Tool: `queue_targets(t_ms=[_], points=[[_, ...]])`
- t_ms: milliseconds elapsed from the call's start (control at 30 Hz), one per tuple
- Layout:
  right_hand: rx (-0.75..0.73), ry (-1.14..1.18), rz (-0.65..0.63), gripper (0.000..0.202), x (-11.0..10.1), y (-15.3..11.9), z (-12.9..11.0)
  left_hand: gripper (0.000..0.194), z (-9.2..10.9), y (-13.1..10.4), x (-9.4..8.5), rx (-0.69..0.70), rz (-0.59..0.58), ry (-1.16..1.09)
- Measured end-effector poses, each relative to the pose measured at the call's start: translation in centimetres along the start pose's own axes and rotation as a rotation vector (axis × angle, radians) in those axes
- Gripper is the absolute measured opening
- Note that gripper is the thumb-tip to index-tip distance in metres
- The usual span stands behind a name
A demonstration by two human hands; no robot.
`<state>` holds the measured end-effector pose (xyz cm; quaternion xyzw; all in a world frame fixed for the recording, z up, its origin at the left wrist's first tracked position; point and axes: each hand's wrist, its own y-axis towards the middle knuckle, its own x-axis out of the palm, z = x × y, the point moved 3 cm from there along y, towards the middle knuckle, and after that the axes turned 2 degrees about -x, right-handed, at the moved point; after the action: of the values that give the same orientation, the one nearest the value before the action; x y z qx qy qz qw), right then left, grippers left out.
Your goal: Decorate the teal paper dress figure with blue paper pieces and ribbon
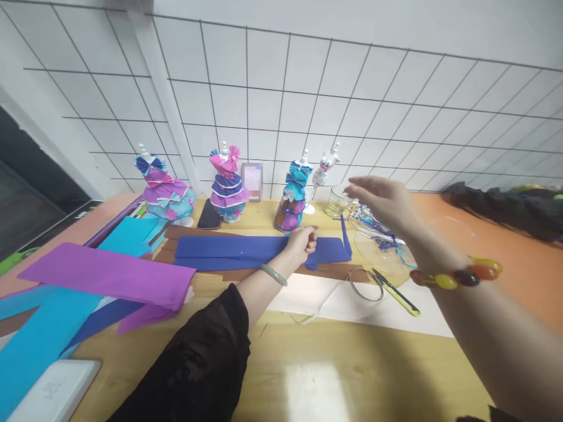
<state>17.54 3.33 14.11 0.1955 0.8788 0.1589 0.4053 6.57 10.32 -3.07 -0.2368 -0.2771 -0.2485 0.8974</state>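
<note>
My left hand [301,245], a jade-green bangle at its wrist, is over the strip of dark blue crepe paper [233,251]. Its fingers are curled closed; whatever they hold, if anything, is too small to make out. Raised on the right is my right hand [382,202], with its fingers stretched out and nothing seen in them. It is close to a small glass cup [338,202] and a clear dish of paper scraps [380,228]. Just beyond my left hand stands a mini dress form [295,190] in teal, brown and purple paper.
Two other dressed mini forms [165,187] and a phone [210,215] stand or lie at the back left. Purple paper [108,271] and light blue sheets cover the left side. Scissors [398,293] and a ring of wire [366,285] lie at right, a white box [55,390] at front left.
</note>
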Motion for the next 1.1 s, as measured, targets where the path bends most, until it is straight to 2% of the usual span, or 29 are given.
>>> queue_targets(t_ms=[233,300,400,500,600,700,867,1000,1100], points=[[0.194,-0.048,-0.261,0.035,-2.3,-9.9,8.3,0.017,0.3,-0.1,0.5,0.043,-0.082,0.381],[0.230,-0.057,-0.321,0.033,-2.4,-12.4,9.7,0.018,0.4,-0.1,0.7,0.158,-0.117,0.684],[0.236,-0.075,-0.379,0.026,-2.0,-15.0,10.3,0.016,0.0,-0.4,1.1,0.288,-0.171,1.038],[0.198,-0.108,-0.368,0.020,-1.2,-15.9,10.1,0.008,-0.6,-1.2,1.6,0.301,-0.226,1.138],[0.147,-0.111,-0.342,0.019,-0.1,-15.7,10.0,0.002,-1.5,-2.6,2.3,0.266,-0.318,1.263],[0.115,-0.109,-0.330,0.021,1.0,-15.4,10.4,0.009,-2.6,-4.0,3.0,0.249,-0.395,1.404],[0.129,-0.240,-0.291,0.020,2.5,-15.6,11.7,0.024,-4.0,-5.2,3.7,0.301,-0.358,1.482],[0.028,-0.348,-0.301,0.018,3.4,-16.0,12.1,0.027,-4.5,-5.3,3.9,0.382,-0.291,1.526],[-0.042,-0.394,-0.324,0.017,3.9,-16.1,12.1,0.025,-4.7,-5.3,3.9,0.383,-0.283,1.521]])
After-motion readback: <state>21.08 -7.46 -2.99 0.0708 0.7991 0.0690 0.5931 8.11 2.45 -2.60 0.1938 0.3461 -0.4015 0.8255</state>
